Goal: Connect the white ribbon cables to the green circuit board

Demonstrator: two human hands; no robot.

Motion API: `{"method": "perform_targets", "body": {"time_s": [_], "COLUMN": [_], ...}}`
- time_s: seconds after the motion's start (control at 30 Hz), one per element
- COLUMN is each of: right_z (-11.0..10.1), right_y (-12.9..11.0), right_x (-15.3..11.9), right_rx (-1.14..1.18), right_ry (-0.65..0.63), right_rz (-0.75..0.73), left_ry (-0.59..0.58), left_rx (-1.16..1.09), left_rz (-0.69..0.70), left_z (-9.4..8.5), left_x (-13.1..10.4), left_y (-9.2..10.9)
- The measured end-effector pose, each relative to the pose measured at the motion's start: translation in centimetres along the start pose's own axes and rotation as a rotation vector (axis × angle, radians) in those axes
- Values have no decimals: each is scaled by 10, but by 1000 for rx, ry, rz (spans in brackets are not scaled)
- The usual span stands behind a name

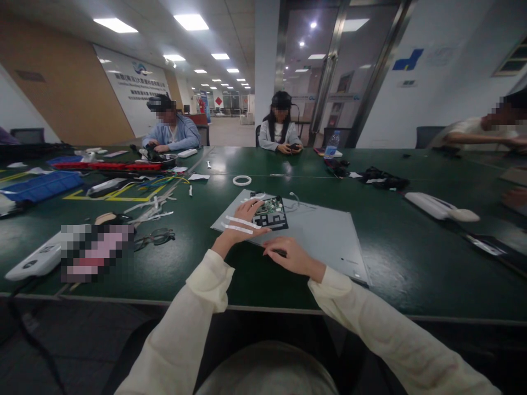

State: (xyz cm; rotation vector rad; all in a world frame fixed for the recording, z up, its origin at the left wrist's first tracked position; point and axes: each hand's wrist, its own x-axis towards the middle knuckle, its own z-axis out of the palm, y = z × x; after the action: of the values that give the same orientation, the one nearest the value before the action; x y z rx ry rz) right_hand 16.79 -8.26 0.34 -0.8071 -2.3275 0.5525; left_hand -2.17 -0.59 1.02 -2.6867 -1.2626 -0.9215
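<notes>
A flat grey panel (321, 230) lies on the green table in front of me. On its left part sits a black bracket (280, 219) with a green circuit board (272, 206). My left hand (244, 222) rests palm down on the panel's left edge, fingers stretched toward the board. White tape strips (241, 228) cross the back of that hand. My right hand (291, 255) is at the panel's near edge with its fingers curled in. Something dark shows under those fingers, too hidden to name. A thin cable (295, 201) runs from the board's far side.
A white tape roll (242, 180) lies beyond the panel. Leftward are glasses (156, 237), tape scraps (154, 211), a white device (47, 252) and a blue tray (43, 185). Rightward lies another white device (438, 207). A water bottle (332, 145) stands far back. Several people sit around the table.
</notes>
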Motion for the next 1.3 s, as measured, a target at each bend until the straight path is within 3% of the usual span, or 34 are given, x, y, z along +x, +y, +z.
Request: {"method": "perform_targets", "body": {"time_s": [0.27, 0.7, 1.3], "right_z": [3, 2, 2], "right_y": [-3, -15, -1], "right_x": [-4, -2, -3], "right_rx": [67, -8, 145], "right_ry": [-85, -71, -105], "right_rz": [-88, -185, -179], "left_ry": [-159, -205, -316], "left_rx": [-48, -104, -223], "left_rz": [79, 67, -3], "left_z": [13, 34, 34], "left_x": [-6, -8, -9], "left_y": [9, 17, 23]}}
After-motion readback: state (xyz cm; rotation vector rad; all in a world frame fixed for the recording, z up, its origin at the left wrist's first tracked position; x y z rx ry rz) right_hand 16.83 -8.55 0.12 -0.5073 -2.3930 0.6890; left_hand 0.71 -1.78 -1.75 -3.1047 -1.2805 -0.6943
